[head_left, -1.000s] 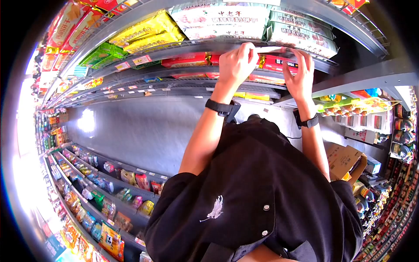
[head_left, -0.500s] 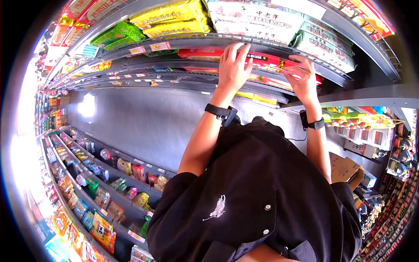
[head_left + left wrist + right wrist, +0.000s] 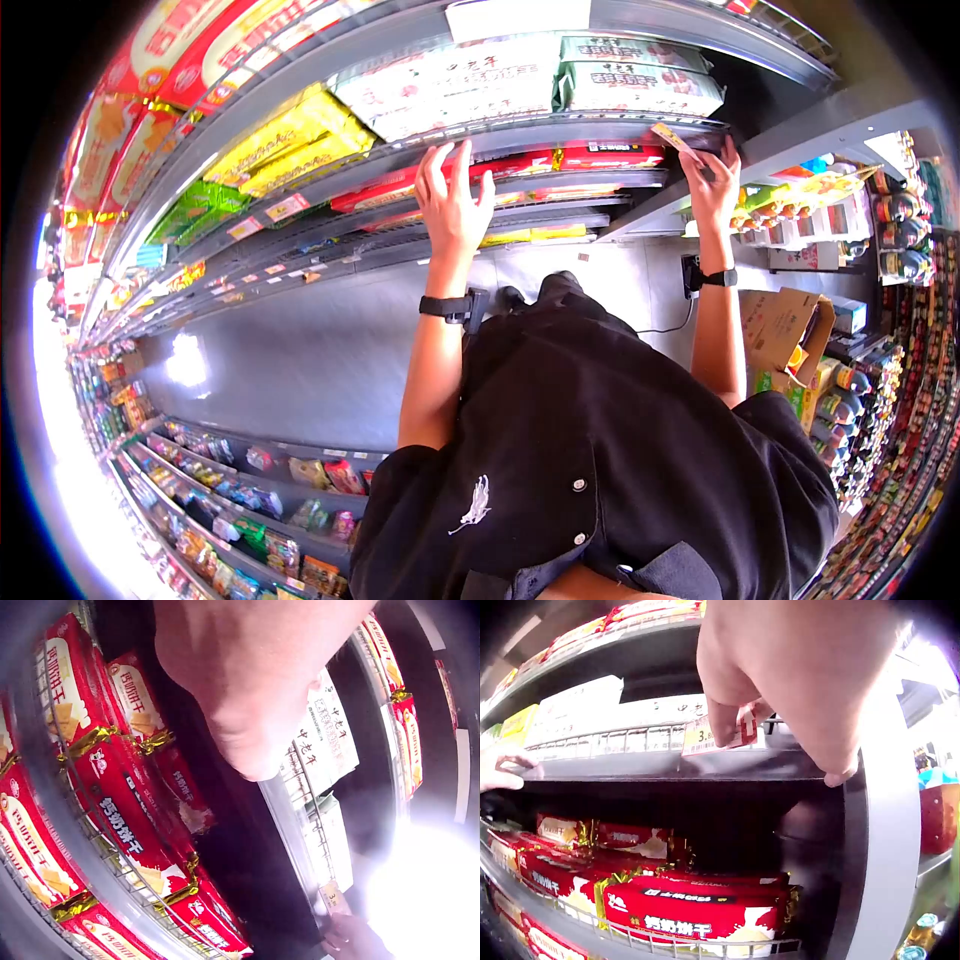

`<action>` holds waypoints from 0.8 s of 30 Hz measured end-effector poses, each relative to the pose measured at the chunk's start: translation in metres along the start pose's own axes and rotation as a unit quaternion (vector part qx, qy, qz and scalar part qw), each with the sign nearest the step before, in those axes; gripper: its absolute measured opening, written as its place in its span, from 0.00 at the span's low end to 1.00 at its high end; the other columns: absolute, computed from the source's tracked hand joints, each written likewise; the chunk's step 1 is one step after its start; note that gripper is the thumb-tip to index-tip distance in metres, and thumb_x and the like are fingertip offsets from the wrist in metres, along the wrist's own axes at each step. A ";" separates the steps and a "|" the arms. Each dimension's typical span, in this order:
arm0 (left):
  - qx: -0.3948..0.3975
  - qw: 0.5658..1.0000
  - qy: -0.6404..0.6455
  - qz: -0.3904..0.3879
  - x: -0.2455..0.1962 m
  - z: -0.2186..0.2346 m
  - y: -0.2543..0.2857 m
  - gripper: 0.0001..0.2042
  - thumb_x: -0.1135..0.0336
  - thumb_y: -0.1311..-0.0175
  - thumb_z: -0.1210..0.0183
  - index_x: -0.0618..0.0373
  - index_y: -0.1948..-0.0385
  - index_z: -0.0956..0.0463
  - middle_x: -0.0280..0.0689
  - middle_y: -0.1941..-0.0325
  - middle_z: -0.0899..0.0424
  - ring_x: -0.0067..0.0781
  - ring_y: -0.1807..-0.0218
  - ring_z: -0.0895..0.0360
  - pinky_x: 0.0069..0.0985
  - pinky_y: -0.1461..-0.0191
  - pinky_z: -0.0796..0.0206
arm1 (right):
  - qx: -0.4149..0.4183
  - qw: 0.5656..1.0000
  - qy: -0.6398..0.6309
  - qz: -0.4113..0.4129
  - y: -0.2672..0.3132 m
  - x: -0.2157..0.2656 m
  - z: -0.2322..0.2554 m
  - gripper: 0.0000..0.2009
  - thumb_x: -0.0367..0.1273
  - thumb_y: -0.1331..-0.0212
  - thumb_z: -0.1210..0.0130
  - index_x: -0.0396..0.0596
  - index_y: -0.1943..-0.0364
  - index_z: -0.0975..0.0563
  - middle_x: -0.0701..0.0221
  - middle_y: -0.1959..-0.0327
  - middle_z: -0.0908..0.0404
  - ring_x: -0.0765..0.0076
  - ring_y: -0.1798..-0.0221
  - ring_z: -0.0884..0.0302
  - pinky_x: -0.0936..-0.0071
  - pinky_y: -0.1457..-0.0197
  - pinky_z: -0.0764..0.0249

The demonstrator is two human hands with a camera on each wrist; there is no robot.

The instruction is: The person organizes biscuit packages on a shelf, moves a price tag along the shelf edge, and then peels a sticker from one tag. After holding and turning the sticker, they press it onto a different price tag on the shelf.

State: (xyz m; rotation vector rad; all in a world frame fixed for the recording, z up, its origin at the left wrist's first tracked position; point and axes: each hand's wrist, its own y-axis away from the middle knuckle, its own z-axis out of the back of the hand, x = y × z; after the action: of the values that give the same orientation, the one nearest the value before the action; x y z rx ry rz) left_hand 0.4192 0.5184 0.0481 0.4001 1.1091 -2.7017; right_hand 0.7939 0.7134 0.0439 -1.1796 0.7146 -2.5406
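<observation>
Here your right hand pinches the price tag at the shelf's front edge, a light, thin card, likely bendy and best taken by its end, while your left hand has its fingers loosely extended, gripping nothing.

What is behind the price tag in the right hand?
Around the price tag, pale packs and the shelf edge show behind. Whatever the tag and right hand cover is hidden.

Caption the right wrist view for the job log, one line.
Right hand pinching a price tag at the shelf edge, above red biscuit packs.
</observation>
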 end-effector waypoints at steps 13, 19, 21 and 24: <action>0.035 0.999 -0.009 0.002 -0.021 0.008 -0.006 0.31 0.65 0.38 0.28 0.53 0.31 0.23 0.49 0.29 0.28 0.59 0.24 0.32 0.57 0.21 0.40 | 0.001 1.000 0.010 0.015 -0.001 -0.001 0.010 0.13 0.35 0.42 0.21 0.47 0.56 0.07 0.47 0.23 0.27 0.44 0.28 0.21 0.55 0.24 0.26; 0.057 0.998 -0.014 -0.021 -0.038 -0.002 -0.011 0.31 0.63 0.38 0.28 0.53 0.30 0.23 0.48 0.27 0.29 0.56 0.23 0.34 0.56 0.18 0.43 | -0.024 0.999 -0.021 0.007 0.002 0.011 0.003 0.11 0.33 0.44 0.22 0.50 0.57 0.08 0.48 0.25 0.29 0.42 0.24 0.26 0.52 0.23 0.29; 0.062 0.998 -0.023 -0.017 -0.042 -0.002 -0.012 0.32 0.63 0.38 0.28 0.51 0.29 0.23 0.46 0.27 0.29 0.55 0.23 0.34 0.55 0.19 0.43 | -0.037 0.999 -0.038 0.005 0.002 0.010 -0.001 0.11 0.33 0.44 0.22 0.50 0.57 0.08 0.46 0.25 0.30 0.39 0.24 0.28 0.51 0.23 0.30; 0.065 0.997 -0.029 -0.024 -0.043 -0.003 -0.011 0.32 0.63 0.37 0.28 0.49 0.29 0.23 0.45 0.27 0.29 0.54 0.24 0.33 0.55 0.19 0.42 | -0.048 0.998 -0.047 0.004 0.001 0.010 -0.005 0.10 0.32 0.44 0.23 0.51 0.58 0.08 0.42 0.24 0.34 0.34 0.25 0.29 0.47 0.22 0.32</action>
State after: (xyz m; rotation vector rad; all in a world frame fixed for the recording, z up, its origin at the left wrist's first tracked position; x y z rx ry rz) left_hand 0.4567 0.5315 0.0673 0.3155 0.9442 -2.8180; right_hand 0.7836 0.7098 0.0470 -1.3148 0.8251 -2.4496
